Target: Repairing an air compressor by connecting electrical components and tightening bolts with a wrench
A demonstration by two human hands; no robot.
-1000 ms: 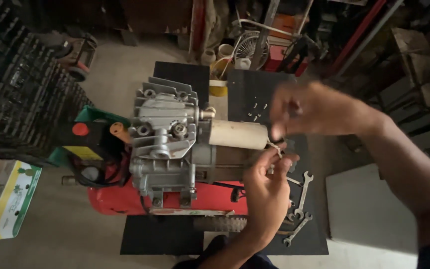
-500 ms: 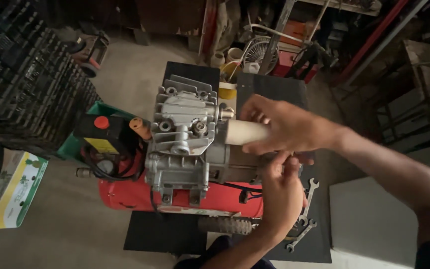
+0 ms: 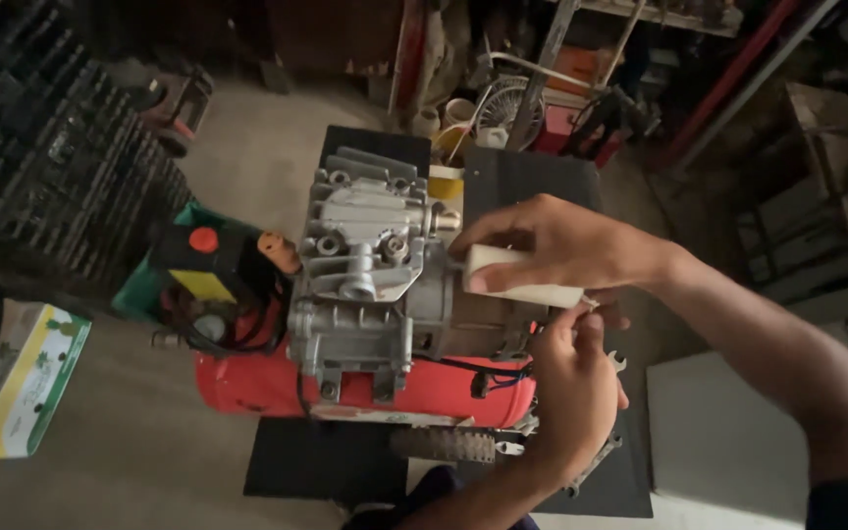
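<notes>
over the grey compressor [image 3: 375, 285] | right hand [image 3: 561, 245] grips cream cylinder [image 3: 522, 280] | left hand [image 3: 571, 393] pinches its end

floor [image 3: 247, 167] | black mat [image 3: 532, 182] | red compressor [image 3: 365, 383] | wrenches [image 3: 596, 461], seemingly

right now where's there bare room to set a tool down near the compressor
The far end of the black mat, beyond the right hand, is bare, as is its near left corner by the red tank. Bare concrete floor lies between the crates and the pump head. Crowded: both hands, the left hand too, at the white cylinder, wrenches below.
</notes>
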